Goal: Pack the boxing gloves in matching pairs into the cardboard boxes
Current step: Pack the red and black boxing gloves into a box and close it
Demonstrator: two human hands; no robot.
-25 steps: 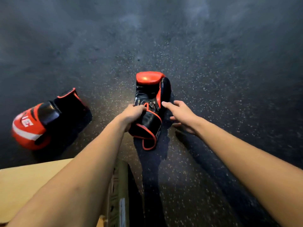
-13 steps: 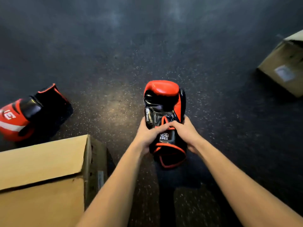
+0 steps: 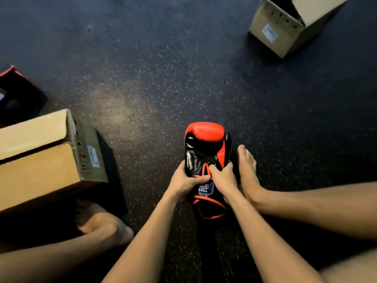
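A red and black boxing glove [image 3: 206, 144] is held palm side up just above the dark floor, its red tip pointing away from me. My left hand [image 3: 184, 183] grips its wrist part from the left and my right hand [image 3: 223, 179] grips it from the right, thumbs meeting at the red lacing. A second red and black glove [image 3: 15, 94] lies at the far left edge, partly cut off. One cardboard box [image 3: 40, 156] stands at the left with its flaps down. Another open cardboard box [image 3: 285, 27] stands at the upper right.
My bare feet rest on the speckled dark floor: the right foot [image 3: 247, 172] beside the held glove, the left foot [image 3: 100, 221] just in front of the left box. Bare floor stretches between the two boxes.
Both hands have closed round the glove's wrist part and drawn it toward me. The view tilted down, bringing my feet and the upper right box into sight; the left glove slid to the edge.
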